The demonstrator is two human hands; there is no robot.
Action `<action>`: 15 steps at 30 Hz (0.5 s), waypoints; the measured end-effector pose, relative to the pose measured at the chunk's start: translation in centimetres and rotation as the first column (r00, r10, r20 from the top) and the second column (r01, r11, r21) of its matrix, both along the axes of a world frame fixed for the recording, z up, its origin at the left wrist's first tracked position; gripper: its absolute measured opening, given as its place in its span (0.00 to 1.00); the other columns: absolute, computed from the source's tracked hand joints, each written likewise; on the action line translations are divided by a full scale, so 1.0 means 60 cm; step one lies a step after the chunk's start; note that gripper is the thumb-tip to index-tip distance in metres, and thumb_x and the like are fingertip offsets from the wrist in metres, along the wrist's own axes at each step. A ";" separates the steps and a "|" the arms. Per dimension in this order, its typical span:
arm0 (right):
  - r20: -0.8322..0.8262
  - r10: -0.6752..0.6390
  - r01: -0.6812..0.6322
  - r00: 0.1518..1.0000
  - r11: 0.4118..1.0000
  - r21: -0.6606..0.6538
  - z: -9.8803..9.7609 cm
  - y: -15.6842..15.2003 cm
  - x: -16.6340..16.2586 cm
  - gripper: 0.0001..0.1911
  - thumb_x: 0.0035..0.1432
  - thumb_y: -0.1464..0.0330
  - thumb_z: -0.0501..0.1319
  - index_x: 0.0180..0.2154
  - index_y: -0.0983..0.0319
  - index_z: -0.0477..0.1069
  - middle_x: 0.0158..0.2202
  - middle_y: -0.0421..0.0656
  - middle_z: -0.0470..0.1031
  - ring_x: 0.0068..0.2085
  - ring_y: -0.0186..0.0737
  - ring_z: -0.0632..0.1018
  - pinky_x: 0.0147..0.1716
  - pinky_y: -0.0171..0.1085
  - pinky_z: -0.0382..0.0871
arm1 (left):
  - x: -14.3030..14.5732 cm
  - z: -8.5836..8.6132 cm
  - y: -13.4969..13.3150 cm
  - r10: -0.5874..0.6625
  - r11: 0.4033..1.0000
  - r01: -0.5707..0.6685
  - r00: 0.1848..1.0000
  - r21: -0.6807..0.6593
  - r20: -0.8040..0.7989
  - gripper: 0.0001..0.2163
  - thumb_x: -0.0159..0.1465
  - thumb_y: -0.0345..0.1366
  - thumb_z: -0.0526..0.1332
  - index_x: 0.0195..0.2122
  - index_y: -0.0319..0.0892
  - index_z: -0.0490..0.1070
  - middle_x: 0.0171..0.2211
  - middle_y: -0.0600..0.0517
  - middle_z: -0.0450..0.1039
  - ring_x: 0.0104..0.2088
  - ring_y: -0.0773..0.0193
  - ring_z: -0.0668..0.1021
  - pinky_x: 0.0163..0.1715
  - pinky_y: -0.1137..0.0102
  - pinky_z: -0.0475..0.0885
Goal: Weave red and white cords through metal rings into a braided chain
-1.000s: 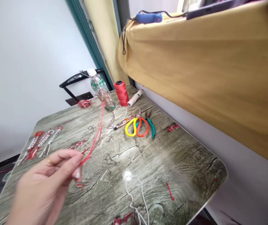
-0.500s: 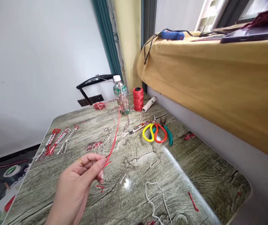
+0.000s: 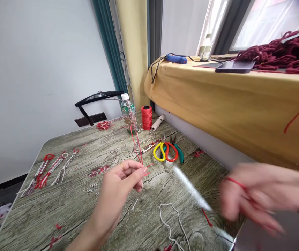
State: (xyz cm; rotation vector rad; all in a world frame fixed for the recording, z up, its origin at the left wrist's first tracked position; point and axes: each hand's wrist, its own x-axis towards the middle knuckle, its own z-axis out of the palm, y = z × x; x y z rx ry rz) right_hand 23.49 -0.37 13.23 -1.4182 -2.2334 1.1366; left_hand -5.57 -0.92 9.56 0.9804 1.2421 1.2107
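Observation:
My left hand (image 3: 124,186) is closed in a pinch on a red cord (image 3: 139,148), with two short ends sticking out past thumb and fingertip. From the pinch the cord runs up and away to a plastic bottle (image 3: 128,113) wrapped in tangled threads. On the right, my right hand (image 3: 259,195) is smeared by motion over the table's edge. A red strand (image 3: 235,182) lies across its fingers; whether they grip it cannot be made out. Yellow-and-red-handled scissors (image 3: 165,152) lie on teal-handled pliers (image 3: 180,152) beyond the hands.
A red thread spool (image 3: 146,118) stands beside the bottle. Several braided key rings (image 3: 57,163) lie on the left, small metal nuts (image 3: 92,188) nearer. A white cord (image 3: 169,226) loops in front. On the cloth-covered ledge (image 3: 217,97) rest a phone (image 3: 235,66) and dark red rope (image 3: 280,52).
My right hand has come into view from the right. My left hand has moved right and slightly up, still pinching the red cord. The camera view has shifted, showing more of the ledge.

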 end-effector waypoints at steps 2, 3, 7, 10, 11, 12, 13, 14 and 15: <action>-0.175 0.411 -0.446 0.895 0.848 -0.286 0.012 0.053 -0.070 0.19 0.62 0.66 0.45 0.47 0.64 0.68 0.33 0.45 0.77 0.32 0.32 0.77 0.32 0.31 0.68 | 0.008 0.000 0.008 -0.008 1.000 0.008 0.998 0.005 0.059 0.05 0.51 0.34 0.64 0.26 0.39 0.70 0.17 0.58 0.67 0.18 0.74 0.67 0.19 0.79 0.63; -0.226 0.486 -0.531 0.844 0.815 -0.232 0.006 0.073 -0.102 0.19 0.61 0.70 0.44 0.49 0.64 0.66 0.38 0.46 0.76 0.34 0.32 0.76 0.35 0.32 0.68 | 0.010 -0.001 0.011 -0.006 1.000 0.005 0.997 0.011 0.083 0.05 0.52 0.34 0.63 0.27 0.39 0.70 0.17 0.58 0.66 0.18 0.75 0.67 0.19 0.79 0.63; -0.077 0.456 -0.443 0.887 0.885 0.142 -0.064 0.105 -0.168 0.19 0.58 0.71 0.52 0.51 0.65 0.65 0.39 0.48 0.75 0.36 0.37 0.75 0.39 0.36 0.66 | 0.015 -0.020 0.020 0.034 0.999 -0.036 0.990 0.009 0.135 0.06 0.54 0.35 0.62 0.28 0.38 0.68 0.17 0.58 0.66 0.19 0.74 0.67 0.20 0.79 0.63; -0.180 0.243 -0.232 0.953 0.969 0.079 -0.107 0.099 -0.157 0.23 0.53 0.62 0.59 0.50 0.64 0.66 0.41 0.47 0.75 0.35 0.38 0.75 0.35 0.35 0.68 | 0.028 -0.046 0.023 0.032 0.999 -0.032 0.989 -0.003 0.144 0.06 0.55 0.36 0.61 0.29 0.38 0.68 0.18 0.57 0.67 0.20 0.73 0.68 0.22 0.77 0.64; -0.209 0.182 -0.180 0.961 0.983 0.030 -0.113 0.097 -0.152 0.24 0.51 0.61 0.60 0.49 0.64 0.67 0.40 0.47 0.76 0.35 0.39 0.75 0.34 0.34 0.68 | 0.035 -0.056 0.023 0.020 1.000 -0.019 0.990 -0.008 0.141 0.06 0.55 0.36 0.61 0.29 0.38 0.68 0.18 0.57 0.67 0.20 0.73 0.68 0.23 0.77 0.64; -0.225 0.147 -0.153 0.963 0.988 -0.009 -0.114 0.095 -0.148 0.25 0.50 0.60 0.60 0.48 0.64 0.68 0.39 0.46 0.76 0.35 0.39 0.75 0.33 0.34 0.68 | 0.044 -0.065 0.024 0.005 1.000 -0.003 0.991 -0.016 0.136 0.06 0.55 0.36 0.60 0.29 0.38 0.68 0.19 0.56 0.67 0.21 0.72 0.69 0.23 0.76 0.65; -0.236 0.139 -0.151 0.962 0.988 -0.032 -0.113 0.093 -0.146 0.23 0.50 0.60 0.60 0.47 0.64 0.69 0.37 0.45 0.76 0.35 0.39 0.75 0.33 0.34 0.68 | 0.052 -0.073 0.024 -0.012 1.000 0.015 0.992 -0.025 0.129 0.06 0.55 0.36 0.60 0.29 0.38 0.68 0.19 0.56 0.68 0.21 0.72 0.69 0.24 0.76 0.65; -0.241 0.155 -0.170 0.958 0.985 -0.040 -0.109 0.092 -0.146 0.22 0.51 0.60 0.59 0.46 0.64 0.70 0.36 0.44 0.77 0.35 0.39 0.75 0.33 0.33 0.68 | 0.061 -0.079 0.024 -0.027 0.999 0.032 0.992 -0.033 0.124 0.06 0.55 0.36 0.60 0.29 0.38 0.67 0.20 0.55 0.68 0.21 0.71 0.70 0.24 0.76 0.66; -0.236 0.177 -0.189 0.955 0.981 -0.031 -0.104 0.092 -0.146 0.19 0.52 0.60 0.58 0.44 0.64 0.72 0.34 0.43 0.77 0.34 0.38 0.75 0.33 0.32 0.67 | 0.070 -0.084 0.025 -0.041 0.998 0.046 0.992 -0.038 0.121 0.06 0.56 0.36 0.60 0.28 0.38 0.67 0.20 0.55 0.69 0.22 0.71 0.71 0.24 0.75 0.66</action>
